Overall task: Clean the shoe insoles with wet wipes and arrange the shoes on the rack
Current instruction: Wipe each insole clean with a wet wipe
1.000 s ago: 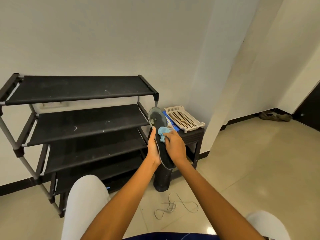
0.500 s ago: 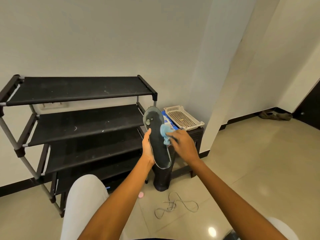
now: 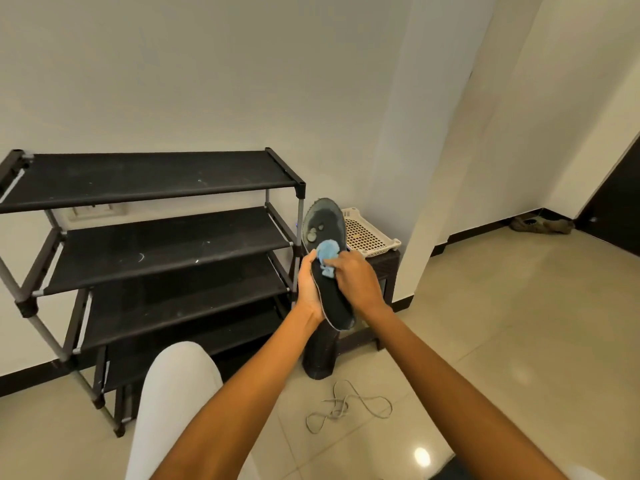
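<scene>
A dark insole [image 3: 323,223] with a worn grey toe end stands almost upright in front of me. My left hand [image 3: 309,289] grips it from the left side, thumb on its edge. My right hand [image 3: 355,278] pinches a crumpled blue wet wipe [image 3: 327,252] and presses it on the insole's middle. The black shoe rack [image 3: 152,237] with several bare shelves stands to the left against the wall.
A dark shoe [image 3: 320,355] stands on end on the floor under the insole. A loose grey lace [image 3: 346,407] lies on the tiles. A white perforated tray [image 3: 369,237] sits on a dark stool [image 3: 388,268]. Footwear [image 3: 540,225] lies by the far wall. My knee [image 3: 180,375] is at the lower left.
The right hand has rubbed the wipe along the insole, from its right edge back onto its middle. The insole has tilted a little in the left hand.
</scene>
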The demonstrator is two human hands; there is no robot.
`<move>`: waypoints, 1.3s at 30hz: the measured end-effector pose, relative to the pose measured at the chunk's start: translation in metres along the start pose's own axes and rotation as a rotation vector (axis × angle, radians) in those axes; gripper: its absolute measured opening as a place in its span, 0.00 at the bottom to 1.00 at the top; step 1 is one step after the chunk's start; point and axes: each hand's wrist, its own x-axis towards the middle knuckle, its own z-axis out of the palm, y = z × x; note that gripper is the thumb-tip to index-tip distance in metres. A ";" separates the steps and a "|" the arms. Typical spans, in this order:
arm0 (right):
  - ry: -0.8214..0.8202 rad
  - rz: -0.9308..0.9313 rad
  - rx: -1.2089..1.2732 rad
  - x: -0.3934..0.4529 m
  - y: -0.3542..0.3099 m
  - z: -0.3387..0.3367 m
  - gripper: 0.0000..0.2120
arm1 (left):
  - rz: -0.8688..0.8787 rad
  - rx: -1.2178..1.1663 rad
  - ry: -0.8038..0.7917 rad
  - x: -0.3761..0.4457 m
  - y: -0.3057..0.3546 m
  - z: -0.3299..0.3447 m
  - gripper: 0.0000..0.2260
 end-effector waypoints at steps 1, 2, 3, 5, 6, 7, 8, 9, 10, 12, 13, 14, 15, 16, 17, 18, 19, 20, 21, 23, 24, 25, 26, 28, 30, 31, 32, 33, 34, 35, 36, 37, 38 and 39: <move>0.012 0.054 -0.005 0.012 0.000 -0.003 0.14 | -0.006 -0.005 0.007 -0.003 -0.003 0.006 0.21; 0.014 0.078 -0.013 0.020 0.000 -0.003 0.14 | 0.001 -0.023 0.003 -0.004 -0.004 0.009 0.22; 0.018 0.081 -0.021 0.023 -0.003 -0.003 0.15 | 0.007 -0.029 -0.004 -0.004 -0.004 0.010 0.22; 0.027 0.076 -0.002 0.019 -0.008 -0.003 0.14 | 0.015 -0.019 -0.019 -0.003 0.001 0.011 0.21; 0.033 0.067 0.035 0.012 -0.012 -0.002 0.13 | 0.011 -0.005 -0.026 -0.001 0.006 0.009 0.20; 0.038 0.041 0.076 0.002 -0.016 -0.001 0.12 | 0.015 0.007 -0.021 0.000 0.010 0.007 0.21; 0.047 -0.008 0.119 -0.011 -0.019 0.001 0.11 | 0.017 0.007 -0.026 0.000 0.014 0.004 0.22; 0.052 -0.070 0.151 -0.026 -0.022 0.003 0.11 | 0.010 -0.012 -0.033 0.002 0.016 0.000 0.24; 0.036 -0.116 0.178 -0.040 -0.023 0.005 0.11 | -0.005 -0.028 -0.032 0.005 0.016 -0.005 0.26; -0.019 -0.113 0.220 -0.059 -0.018 0.009 0.11 | -0.045 -0.028 -0.004 0.008 0.014 -0.013 0.28; -0.015 -0.071 0.223 -0.059 -0.014 0.010 0.11 | -0.054 -0.037 -0.001 0.007 0.012 -0.012 0.27; 0.021 0.005 0.216 -0.056 -0.010 0.010 0.12 | -0.047 -0.012 -0.006 0.008 0.010 -0.011 0.26; 0.063 0.108 0.211 -0.052 -0.008 0.009 0.14 | -0.028 -0.012 -0.003 0.008 0.009 -0.007 0.26; 0.085 0.220 0.222 -0.049 -0.007 0.008 0.16 | -0.004 0.007 -0.007 0.009 0.009 -0.002 0.25; 0.090 0.312 0.256 -0.044 -0.007 0.007 0.17 | 0.021 0.020 -0.002 0.009 0.009 0.004 0.24; 0.084 0.372 0.300 -0.041 -0.008 0.006 0.17 | 0.036 0.025 -0.002 0.010 0.011 0.008 0.23; 0.082 0.392 0.327 -0.037 -0.008 0.004 0.16 | 0.030 0.026 0.004 0.012 0.012 0.011 0.23; 0.091 0.390 0.329 -0.033 -0.007 0.003 0.15 | 0.010 0.044 0.003 0.012 0.011 0.012 0.24; 0.110 0.389 0.314 -0.028 -0.005 0.002 0.13 | -0.027 0.063 -0.007 0.010 0.008 0.014 0.25; 0.161 0.436 0.282 -0.017 0.002 -0.001 0.12 | -0.101 0.083 -0.014 0.006 -0.005 0.017 0.26; 0.177 0.476 0.268 -0.013 0.005 -0.003 0.12 | -0.115 0.092 -0.016 0.006 -0.013 0.018 0.24; 0.183 0.506 0.244 -0.011 0.007 -0.004 0.12 | -0.117 0.105 -0.013 0.007 -0.020 0.019 0.21; 0.171 0.511 0.196 -0.011 0.010 -0.003 0.11 | -0.101 0.108 -0.002 0.008 -0.023 0.019 0.19; 0.115 0.431 0.068 -0.021 0.009 0.000 0.10 | -0.087 0.112 -0.019 0.010 -0.021 0.014 0.19; 0.056 0.284 -0.016 -0.040 0.003 0.005 0.09 | -0.121 0.091 -0.009 0.015 -0.018 0.005 0.25; 0.033 0.210 -0.035 -0.051 0.000 0.005 0.09 | -0.156 0.089 -0.003 0.019 -0.017 0.000 0.27; 0.017 0.151 -0.034 -0.060 -0.001 0.002 0.08 | -0.190 0.102 0.006 0.020 -0.016 -0.003 0.28; 0.023 0.114 -0.024 -0.063 0.001 -0.001 0.07 | -0.206 0.124 0.009 0.020 -0.016 -0.005 0.28; 0.046 0.120 -0.005 -0.063 0.004 -0.006 0.06 | -0.206 0.136 0.001 0.019 -0.017 -0.006 0.27; 0.086 0.187 0.029 -0.059 0.008 -0.011 0.07 | -0.200 0.131 -0.024 0.019 -0.017 -0.006 0.26; 0.140 0.296 0.079 -0.054 0.012 -0.018 0.08 | -0.191 0.127 -0.053 0.016 -0.016 -0.003 0.26; 0.177 0.404 0.123 -0.050 0.015 -0.024 0.09 | -0.179 0.129 -0.065 0.014 -0.017 0.000 0.25; 0.181 0.459 0.139 -0.046 0.018 -0.026 0.10 | -0.170 0.125 -0.070 0.011 -0.017 0.005 0.25; 0.152 0.443 0.106 -0.046 0.018 -0.026 0.10 | -0.168 0.123 -0.073 0.008 -0.019 0.008 0.26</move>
